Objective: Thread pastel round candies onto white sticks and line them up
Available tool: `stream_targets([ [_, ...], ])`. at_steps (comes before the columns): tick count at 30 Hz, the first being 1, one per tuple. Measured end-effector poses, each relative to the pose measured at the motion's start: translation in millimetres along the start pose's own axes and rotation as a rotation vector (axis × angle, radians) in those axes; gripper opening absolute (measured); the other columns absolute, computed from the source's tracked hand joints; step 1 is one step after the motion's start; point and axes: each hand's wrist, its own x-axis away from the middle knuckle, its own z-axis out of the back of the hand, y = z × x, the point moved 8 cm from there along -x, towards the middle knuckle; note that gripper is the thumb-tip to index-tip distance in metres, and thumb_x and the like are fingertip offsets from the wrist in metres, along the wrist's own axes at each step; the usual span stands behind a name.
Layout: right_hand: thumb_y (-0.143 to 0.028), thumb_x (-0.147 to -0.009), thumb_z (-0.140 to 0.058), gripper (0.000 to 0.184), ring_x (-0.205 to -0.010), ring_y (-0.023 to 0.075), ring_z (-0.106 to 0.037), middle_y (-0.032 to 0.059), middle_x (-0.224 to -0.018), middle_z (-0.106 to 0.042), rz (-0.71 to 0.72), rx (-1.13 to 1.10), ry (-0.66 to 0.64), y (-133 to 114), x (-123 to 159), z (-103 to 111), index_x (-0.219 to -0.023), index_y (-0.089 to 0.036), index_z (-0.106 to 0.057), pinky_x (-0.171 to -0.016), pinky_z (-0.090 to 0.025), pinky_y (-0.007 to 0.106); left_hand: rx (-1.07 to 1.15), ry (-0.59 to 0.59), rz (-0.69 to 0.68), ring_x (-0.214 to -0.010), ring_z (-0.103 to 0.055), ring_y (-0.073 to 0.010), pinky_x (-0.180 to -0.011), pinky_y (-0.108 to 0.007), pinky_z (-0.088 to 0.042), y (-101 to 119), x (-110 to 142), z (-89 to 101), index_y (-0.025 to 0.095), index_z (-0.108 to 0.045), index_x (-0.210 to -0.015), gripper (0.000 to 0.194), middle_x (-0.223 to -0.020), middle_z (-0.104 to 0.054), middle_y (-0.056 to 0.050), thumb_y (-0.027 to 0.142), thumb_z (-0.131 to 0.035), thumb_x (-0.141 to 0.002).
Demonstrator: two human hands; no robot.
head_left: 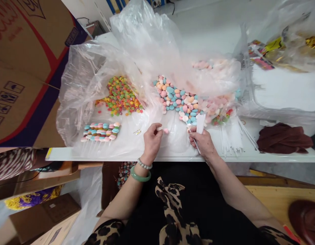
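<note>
My left hand [151, 139], with a beaded bracelet and a green bangle on the wrist, pinches a small whitish candy [159, 128]. Just right of those fingertips lies a pink candy [166, 131]. Closed round a thin white stick [197, 146] is my right hand [203, 142]; pale candy [189, 126] shows at the stick's upper end. A flat white bundle [200, 123] also stands up from this hand, possibly more sticks. Beyond both hands spreads a heap of pink, blue, white and orange candies [177, 97]. Finished-looking candy skewers [101, 131] lie in a row at left.
Small multicoloured ring-shaped candies [123, 97] spill from a clear plastic bag [78, 81]. Loose white sticks [232, 137] and a brown cloth [284, 139] lie at right, near a white tray [279, 90]. A large carton [27, 75] stands at left. The table's front edge [172, 158] runs below my hands.
</note>
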Motion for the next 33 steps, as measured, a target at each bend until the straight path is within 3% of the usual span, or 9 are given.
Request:
stream_targets([
  [4,-0.024,-0.066,-0.066,0.017,-0.033,0.0063,-0.039,-0.0058,-0.046,-0.051,-0.002,0.000,-0.003,-1,1,0,-0.079,-0.018,-0.056,-0.031,-0.025,0.016,-0.380,-0.146,-0.339,-0.085,-0.055,-0.0181,-0.081,-0.032,-0.045,21,8,-28.2,0.019,-0.062,-0.096,0.017,-0.090,-0.063,-0.005,0.013,-0.052,-0.084],
  [8,-0.024,-0.062,-0.072,0.024,-0.034,0.0071,-0.041,-0.0058,-0.047,-0.052,-0.011,0.044,0.091,-3,3,6,-0.081,-0.018,-0.058,-0.030,-0.028,0.016,-0.618,-0.350,-0.453,-0.087,-0.054,-0.0199,-0.085,-0.033,-0.045,18,13,-49.0,0.016,-0.059,-0.093,0.017,-0.089,-0.062,-0.008,0.009,-0.045,-0.088],
  [12,-0.024,-0.058,-0.077,0.029,-0.035,0.0077,-0.042,-0.0050,-0.047,-0.053,0.004,0.049,0.107,-4,-1,6,-0.081,-0.018,-0.060,-0.029,-0.029,0.016,-0.505,-0.260,-0.314,-0.093,-0.056,-0.0178,-0.084,-0.028,-0.046,15,-4,-34.1,0.017,-0.057,-0.108,0.027,-0.101,-0.062,-0.007,0.009,-0.041,-0.088],
  [16,-0.023,-0.057,-0.077,0.029,-0.035,0.0081,-0.043,-0.0045,-0.046,-0.054,-0.006,0.046,0.112,-2,-1,5,-0.080,-0.018,-0.061,-0.028,-0.029,0.016,-0.326,-0.241,-0.159,-0.091,-0.060,-0.0155,-0.086,-0.026,-0.046,9,-13,-32.4,0.017,-0.059,-0.106,0.026,-0.101,-0.065,-0.005,0.009,-0.047,-0.084],
  [22,-0.023,-0.060,-0.076,0.027,-0.036,0.0080,-0.043,-0.0047,-0.048,-0.054,0.022,0.042,0.105,-4,1,4,-0.081,-0.018,-0.061,-0.029,-0.030,0.016,-0.460,-0.171,-0.135,-0.094,-0.060,-0.0196,-0.086,-0.032,-0.047,1,-10,-28.9,0.017,-0.061,-0.101,0.026,-0.099,-0.065,-0.008,0.009,-0.043,-0.085],
  [24,-0.023,-0.060,-0.075,0.026,-0.035,0.0079,-0.043,-0.0050,-0.047,-0.054,0.029,0.039,0.117,-4,2,4,-0.081,-0.018,-0.060,-0.029,-0.030,0.017,-0.300,-0.133,-0.092,-0.089,-0.060,-0.0176,-0.084,-0.031,-0.047,-3,-11,-19.1,0.017,-0.062,-0.099,0.024,-0.094,-0.065,-0.006,0.009,-0.049,-0.081],
  [27,-0.023,-0.063,-0.071,0.023,-0.035,0.0077,-0.042,-0.0056,-0.046,-0.053,0.038,0.023,0.093,-4,3,3,-0.080,-0.019,-0.058,-0.029,-0.028,0.017,0.080,-0.052,0.124,-0.066,-0.055,-0.0123,-0.066,-0.026,-0.046,-19,-16,0.3,0.017,-0.063,-0.094,0.017,-0.071,-0.059,0.000,0.016,-0.055,-0.079],
  [29,-0.025,-0.065,-0.069,0.020,-0.034,0.0071,-0.040,-0.0059,-0.046,-0.052,0.031,0.021,0.056,-3,2,0,-0.080,-0.019,-0.056,-0.030,-0.027,0.017,0.296,-0.013,0.225,-0.055,-0.049,-0.0094,-0.056,-0.023,-0.042,-24,-18,8.9,0.017,-0.062,-0.101,0.025,-0.065,-0.054,0.004,0.022,-0.058,-0.077],
  [33,-0.026,-0.066,-0.068,0.020,-0.034,0.0064,-0.039,-0.0063,-0.046,-0.051,0.007,0.000,0.026,0,0,0,-0.080,-0.019,-0.056,-0.030,-0.026,0.016,0.210,-0.003,0.150,-0.060,-0.048,-0.0099,-0.060,-0.024,-0.041,-10,-16,15.7,0.018,-0.067,-0.094,0.023,-0.066,-0.054,0.003,0.024,-0.065,-0.072],
])
